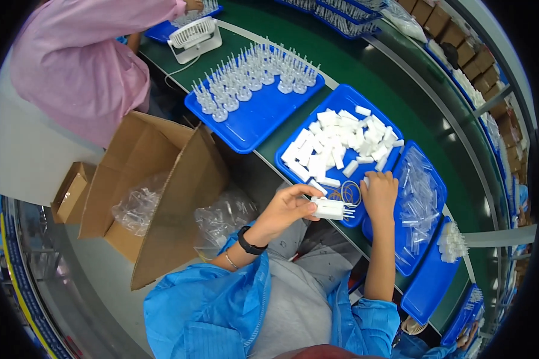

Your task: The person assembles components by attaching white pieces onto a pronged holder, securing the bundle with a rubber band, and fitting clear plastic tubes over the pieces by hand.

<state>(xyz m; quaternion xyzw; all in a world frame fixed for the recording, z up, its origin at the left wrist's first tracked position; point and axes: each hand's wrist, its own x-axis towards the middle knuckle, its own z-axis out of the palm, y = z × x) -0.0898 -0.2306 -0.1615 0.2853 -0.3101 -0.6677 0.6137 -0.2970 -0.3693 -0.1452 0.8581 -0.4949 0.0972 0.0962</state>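
My left hand (290, 209) is closed on small white rectangular blocks (328, 208), pinched between thumb and fingers. Several thin pale prongs stick out of their right end. Just to the right, my right hand (380, 190) reaches down into a blue tray (288, 140) with its fingers curled together. A bit of white shows at its fingertips, too small to name. Between the two hands lie thin tan rubber bands (348, 192) in the near corner of the tray. Loose white blocks (332, 143) are heaped across the rest of it.
To the right, another blue tray (404, 263) holds clear plastic tubes (418, 197). Left of the block tray, clear pronged pieces (254, 75) stand upright on a blue tray (242, 140). An open cardboard box (176, 209) is at my left. A co-worker's pink sleeve (81, 54) and a white fan (194, 39) are beyond.
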